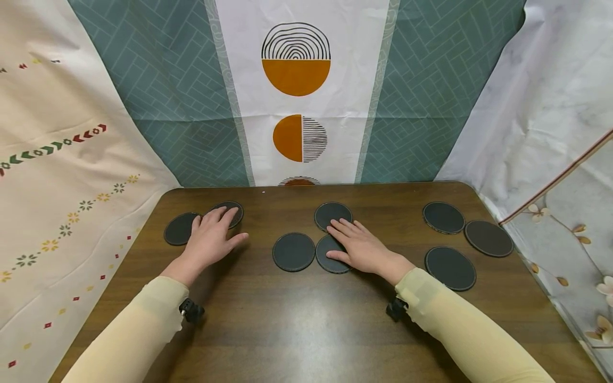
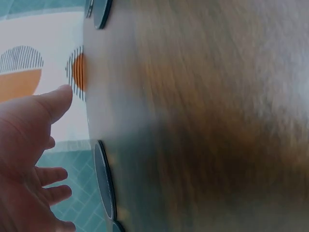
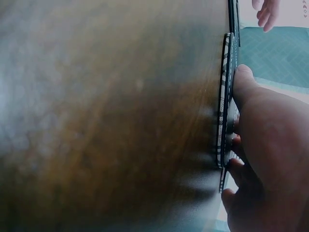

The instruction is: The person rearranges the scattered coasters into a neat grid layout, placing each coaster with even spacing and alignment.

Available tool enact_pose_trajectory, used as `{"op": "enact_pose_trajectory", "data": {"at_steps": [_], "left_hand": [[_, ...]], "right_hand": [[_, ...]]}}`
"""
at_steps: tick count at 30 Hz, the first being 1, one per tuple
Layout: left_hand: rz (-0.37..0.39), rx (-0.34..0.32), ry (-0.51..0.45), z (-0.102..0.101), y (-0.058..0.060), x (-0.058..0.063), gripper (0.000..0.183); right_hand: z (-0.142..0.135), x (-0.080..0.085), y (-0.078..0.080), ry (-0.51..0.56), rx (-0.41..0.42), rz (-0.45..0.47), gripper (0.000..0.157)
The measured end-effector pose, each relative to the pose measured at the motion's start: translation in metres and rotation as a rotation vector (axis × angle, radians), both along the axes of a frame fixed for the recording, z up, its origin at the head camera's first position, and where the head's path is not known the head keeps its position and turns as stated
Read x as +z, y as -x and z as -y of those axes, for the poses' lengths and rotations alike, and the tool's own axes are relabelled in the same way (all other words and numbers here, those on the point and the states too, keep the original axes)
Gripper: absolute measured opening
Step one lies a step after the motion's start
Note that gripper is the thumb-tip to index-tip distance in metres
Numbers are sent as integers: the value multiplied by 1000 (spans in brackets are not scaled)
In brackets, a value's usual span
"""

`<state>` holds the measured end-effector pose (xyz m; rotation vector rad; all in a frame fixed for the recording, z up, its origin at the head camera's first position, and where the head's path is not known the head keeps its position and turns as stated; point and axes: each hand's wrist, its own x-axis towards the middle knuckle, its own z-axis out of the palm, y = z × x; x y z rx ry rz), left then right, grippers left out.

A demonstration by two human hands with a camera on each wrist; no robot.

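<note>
Black round coasters lie flat on the table in three groups. My left hand (image 1: 210, 242), its fingers spread, hovers over the left group, where a rear coaster (image 1: 229, 207) and a left coaster (image 1: 181, 229) show beside it. The left wrist view has that hand raised off the table with nothing in it. My right hand (image 1: 361, 246) rests, fingers extended, on the middle group. Its thumb and palm partly cover the near right coaster (image 1: 330, 255), and its fingertips reach the rear coaster (image 1: 333, 214). To the left lies another coaster (image 1: 293, 252), touching the near right one.
Three coasters form the right group: a rear one (image 1: 443, 217), a far right one (image 1: 489, 238) and a near one (image 1: 450, 268). Patterned cloth (image 1: 191, 106) hangs behind the brown wooden table (image 1: 297, 330), and light cloth (image 1: 57, 186) borders its sides.
</note>
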<state>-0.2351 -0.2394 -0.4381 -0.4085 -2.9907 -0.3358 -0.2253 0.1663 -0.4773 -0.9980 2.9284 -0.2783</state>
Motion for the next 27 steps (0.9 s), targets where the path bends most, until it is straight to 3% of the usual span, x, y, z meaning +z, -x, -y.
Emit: {"op": "enact_pose_trajectory", "data": {"at_steps": [27], "left_hand": [[79, 97, -18, 28, 18, -4, 84]], "right_hand": [[2, 7, -2, -9, -8, 27, 77]]}}
